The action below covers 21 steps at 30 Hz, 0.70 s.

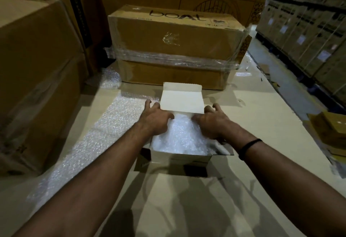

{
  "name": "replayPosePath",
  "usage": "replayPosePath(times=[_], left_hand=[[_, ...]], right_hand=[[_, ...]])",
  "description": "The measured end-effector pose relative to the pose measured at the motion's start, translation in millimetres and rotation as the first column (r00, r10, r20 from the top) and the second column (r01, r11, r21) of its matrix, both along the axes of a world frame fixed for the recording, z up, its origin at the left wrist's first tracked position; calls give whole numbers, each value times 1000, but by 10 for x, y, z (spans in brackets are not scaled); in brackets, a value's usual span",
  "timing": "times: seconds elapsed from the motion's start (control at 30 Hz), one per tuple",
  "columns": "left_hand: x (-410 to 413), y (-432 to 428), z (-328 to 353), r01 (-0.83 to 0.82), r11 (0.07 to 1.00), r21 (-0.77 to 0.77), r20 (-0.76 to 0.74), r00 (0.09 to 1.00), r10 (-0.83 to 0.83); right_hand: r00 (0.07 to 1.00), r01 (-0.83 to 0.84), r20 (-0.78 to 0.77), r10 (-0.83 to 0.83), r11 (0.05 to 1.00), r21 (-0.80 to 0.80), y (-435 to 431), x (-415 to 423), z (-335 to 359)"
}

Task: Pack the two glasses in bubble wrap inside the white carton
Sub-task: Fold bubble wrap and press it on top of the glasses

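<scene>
White carton; lid flap cream. Bubble wrap translucent white, dotted with bubbles. Cardboard box brown, black "boat" lettering. Wristband black. Work surface pale beige.

Dim warehouse light, warm brown cast. Sources overhead, more than one: several soft shadows of forearms fan across cardboard surface. Bubble wrap in white carton nearly blown out. Glare on stretch film, sheen on loose wrap sheet. Wide-angle bending at edges; stacked boxes at right smeared and blurred.
</scene>
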<state>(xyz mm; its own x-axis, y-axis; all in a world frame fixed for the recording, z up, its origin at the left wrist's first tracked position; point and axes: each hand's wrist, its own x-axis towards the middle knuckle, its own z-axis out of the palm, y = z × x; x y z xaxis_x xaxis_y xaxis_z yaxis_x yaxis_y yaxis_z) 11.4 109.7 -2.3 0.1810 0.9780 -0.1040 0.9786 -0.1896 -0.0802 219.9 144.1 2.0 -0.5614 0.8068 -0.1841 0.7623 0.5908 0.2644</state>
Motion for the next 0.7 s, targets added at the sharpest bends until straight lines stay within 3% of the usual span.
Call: replayPosePath(times=[0.13, 0.2, 0.33, 0.53, 0.63, 0.7], left_hand=[[127, 39, -65, -16, 999, -41, -92, 996, 12], [112, 35, 6, -48, 998, -36, -28, 999, 47], [-138, -65, 138, -68, 985, 160, 131, 990, 47], [-144, -172, -47, -12, 1000, 12, -119, 993, 13], [-144, -197, -52, -10, 1000, 18, -99, 995, 11], [-210, -252, 15, -6, 999, 51, 11, 1000, 5]], right_hand=[[996, 39, 82, -35, 998, -50, -1, -86, 17], [993, 96, 79, -89, 992, -82, 23, -88, 108], [993, 120, 15, -119, 990, -74, 54, 78, 302], [983, 85, 177, -51, 979, -185, -77, 66, 98], [990, 89, 128, -64, 977, -196, -75, 121, 98], [996, 89, 16, -87, 972, -217, -60, 223, 165]])
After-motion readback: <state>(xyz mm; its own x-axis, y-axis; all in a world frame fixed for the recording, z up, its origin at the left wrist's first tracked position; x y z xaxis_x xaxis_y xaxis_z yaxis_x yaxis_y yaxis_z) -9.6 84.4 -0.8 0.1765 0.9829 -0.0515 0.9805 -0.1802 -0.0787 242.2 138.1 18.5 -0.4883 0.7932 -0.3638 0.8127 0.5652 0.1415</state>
